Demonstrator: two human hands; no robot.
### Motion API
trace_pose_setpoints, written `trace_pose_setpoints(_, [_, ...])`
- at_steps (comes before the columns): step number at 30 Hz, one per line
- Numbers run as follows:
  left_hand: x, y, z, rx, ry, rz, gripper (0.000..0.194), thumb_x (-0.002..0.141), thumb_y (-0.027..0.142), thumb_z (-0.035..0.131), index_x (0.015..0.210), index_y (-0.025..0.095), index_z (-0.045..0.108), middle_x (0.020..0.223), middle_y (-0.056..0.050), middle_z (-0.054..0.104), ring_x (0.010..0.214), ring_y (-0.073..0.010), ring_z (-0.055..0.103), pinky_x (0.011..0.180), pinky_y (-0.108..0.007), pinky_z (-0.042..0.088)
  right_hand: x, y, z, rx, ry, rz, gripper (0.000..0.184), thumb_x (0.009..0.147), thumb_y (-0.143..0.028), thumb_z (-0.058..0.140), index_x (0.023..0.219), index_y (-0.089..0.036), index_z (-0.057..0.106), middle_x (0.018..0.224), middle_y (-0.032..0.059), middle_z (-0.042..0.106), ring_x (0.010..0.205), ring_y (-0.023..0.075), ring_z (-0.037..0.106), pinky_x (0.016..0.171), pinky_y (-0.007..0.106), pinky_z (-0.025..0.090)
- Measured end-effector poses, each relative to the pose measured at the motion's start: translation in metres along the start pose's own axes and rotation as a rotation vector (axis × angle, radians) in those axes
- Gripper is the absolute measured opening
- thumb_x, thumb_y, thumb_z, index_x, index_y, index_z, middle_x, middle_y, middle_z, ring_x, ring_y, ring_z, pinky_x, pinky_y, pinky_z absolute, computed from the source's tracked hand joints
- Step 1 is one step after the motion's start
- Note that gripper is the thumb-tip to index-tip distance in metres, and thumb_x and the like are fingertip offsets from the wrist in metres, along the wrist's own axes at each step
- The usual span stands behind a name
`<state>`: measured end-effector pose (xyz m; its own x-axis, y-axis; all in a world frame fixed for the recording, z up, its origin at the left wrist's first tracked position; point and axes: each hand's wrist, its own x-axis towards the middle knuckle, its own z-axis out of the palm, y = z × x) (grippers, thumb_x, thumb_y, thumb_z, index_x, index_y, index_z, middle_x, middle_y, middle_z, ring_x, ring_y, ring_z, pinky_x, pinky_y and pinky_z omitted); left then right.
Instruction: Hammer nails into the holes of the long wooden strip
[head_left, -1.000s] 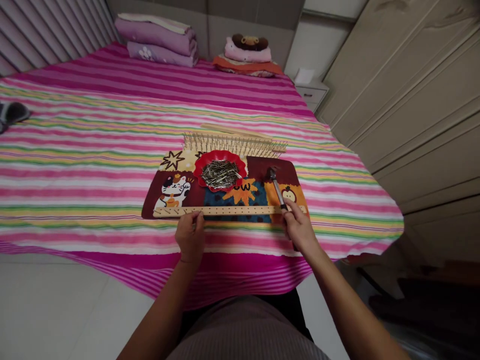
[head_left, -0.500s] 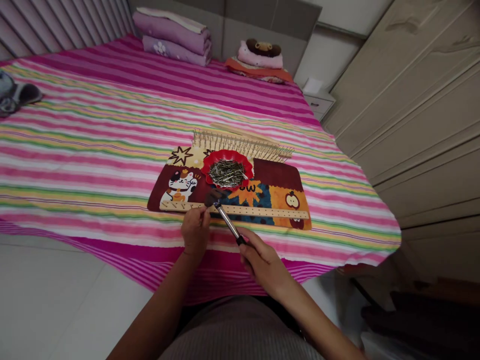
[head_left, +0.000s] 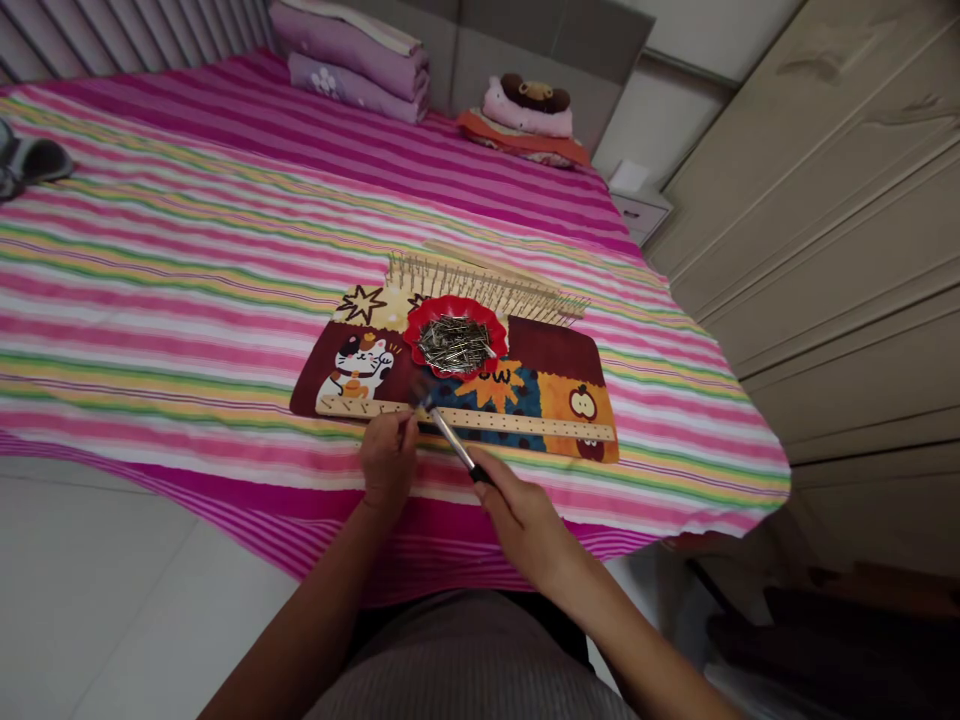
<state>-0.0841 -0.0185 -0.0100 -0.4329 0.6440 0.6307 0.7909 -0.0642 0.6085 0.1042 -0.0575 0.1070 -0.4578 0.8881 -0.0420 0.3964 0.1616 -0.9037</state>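
My right hand [head_left: 529, 515] is closed around the handle of a hammer [head_left: 454, 440], which has a silver shaft and a dark grip. The blurred hammer head is over a pale wooden strip [head_left: 510, 424] with rows of small holes. Close beside the head, my left hand [head_left: 388, 455] pinches at the strip's near edge; what its fingertips hold is too small to make out. Several nails stand in the strip's left end. Just beyond the strip, a red scalloped bowl [head_left: 498, 326] holds a heap of nails [head_left: 454, 345].
A printed cushion mat [head_left: 555, 345] lies under the strip and bowl on a striped bedsheet [head_left: 187, 300]. Behind the bowl are wooden strips bristling with nails [head_left: 487, 290]. Folded purple bedding [head_left: 352, 65] and a stacked pillow pile [head_left: 525, 115] are at the back. Wardrobe doors [head_left: 840, 250] stand right.
The hammer head is a little lower in view, nearer the strip and my left fingers. My left hand keeps its pinch at the same spot on the strip. The whole view has shifted slightly.
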Motion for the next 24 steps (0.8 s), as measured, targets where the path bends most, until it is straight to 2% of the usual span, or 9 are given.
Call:
trace_pose_setpoints(3, [0.000,-0.002,0.000,0.003,-0.015,-0.017,0.013,0.085,0.028,0.053,0.078,0.020,0.060,0.073,-0.004,0.066,0.071,-0.0166,0.060,0.068,-0.028,0.045,0.000,0.006,0.000,0.022,-0.022,0.019,0.043,0.091,-0.028,0.041,0.131,-0.018,0.054,0.065,-0.0029,0.046,0.054,0.0109,0.038,0.055,0.024,0.039])
trace_pose_setpoints(5, [0.000,-0.002,-0.001,0.004,-0.034,-0.048,0.014,0.085,0.029,0.053,0.078,0.020,0.061,0.074,-0.004,0.066,0.074,-0.0168,0.061,0.069,-0.028,0.046,-0.002,0.009,-0.006,0.049,0.032,0.017,0.044,0.093,-0.031,0.041,0.133,-0.019,0.051,0.065,-0.0034,0.045,0.053,0.0105,0.037,0.051,0.023,0.036])
trace_pose_setpoints(8, [0.000,0.000,-0.002,-0.007,-0.053,-0.079,0.016,0.086,0.030,0.052,0.079,0.020,0.061,0.076,-0.005,0.067,0.076,-0.0170,0.061,0.072,-0.029,0.046,-0.001,0.022,-0.024,0.076,0.194,0.072,0.047,0.093,-0.038,0.042,0.136,-0.021,0.049,0.064,-0.0039,0.044,0.051,0.0105,0.037,0.047,0.023,0.034])
trace_pose_setpoints(10, [0.001,0.001,-0.002,-0.025,-0.059,-0.091,0.017,0.086,0.032,0.051,0.078,0.020,0.061,0.076,-0.005,0.066,0.076,-0.0171,0.061,0.073,-0.029,0.046,0.005,0.041,-0.041,0.063,0.351,0.124,0.050,0.091,-0.042,0.043,0.135,-0.019,0.049,0.065,-0.0030,0.048,0.051,0.0115,0.041,0.048,0.024,0.037])
trace_pose_setpoints(13, [0.001,0.000,-0.003,-0.057,-0.059,-0.093,0.017,0.086,0.034,0.052,0.079,0.021,0.061,0.076,-0.004,0.066,0.076,-0.0173,0.061,0.075,-0.030,0.047,0.017,0.078,-0.067,-0.058,0.539,0.169,0.056,0.087,-0.047,0.044,0.134,-0.016,0.051,0.073,0.0015,0.058,0.058,0.0148,0.051,0.055,0.028,0.044])
trace_pose_setpoints(15, [0.002,0.000,-0.006,-0.073,-0.068,-0.082,0.016,0.086,0.034,0.053,0.082,0.021,0.062,0.078,-0.004,0.067,0.076,-0.0171,0.061,0.076,-0.030,0.047,0.025,0.100,-0.080,-0.158,0.627,0.161,0.055,0.084,-0.045,0.044,0.128,-0.014,0.056,0.085,0.0070,0.065,0.070,0.0187,0.058,0.064,0.032,0.048])
trace_pose_setpoints(19, [0.004,0.004,-0.023,-0.039,-0.043,-0.072,0.015,0.086,0.032,0.054,0.089,0.020,0.062,0.078,-0.004,0.065,0.073,-0.0156,0.060,0.071,-0.028,0.047,0.030,0.129,-0.092,-0.240,0.662,0.217,0.054,0.082,-0.042,0.044,0.124,-0.011,0.060,0.103,0.0144,0.068,0.091,0.0255,0.064,0.080,0.038,0.050])
trace_pose_setpoints(22, [0.017,0.015,-0.035,0.002,-0.022,0.000,0.013,0.087,0.030,0.054,0.089,0.020,0.061,0.078,-0.003,0.063,0.074,-0.0155,0.059,0.071,-0.028,0.046,0.030,0.139,-0.090,-0.247,0.660,0.253,0.056,0.083,-0.042,0.043,0.126,-0.011,0.059,0.104,0.0151,0.070,0.093,0.0272,0.065,0.081,0.039,0.051])
trace_pose_setpoints(24, [0.031,0.024,-0.035,0.018,-0.049,0.070,0.013,0.088,0.030,0.053,0.089,0.020,0.062,0.080,-0.004,0.065,0.077,-0.0164,0.059,0.075,-0.029,0.045,0.030,0.143,-0.087,-0.247,0.668,0.254,0.056,0.083,-0.042,0.043,0.128,-0.011,0.059,0.101,0.0146,0.071,0.089,0.0275,0.066,0.079,0.040,0.052])
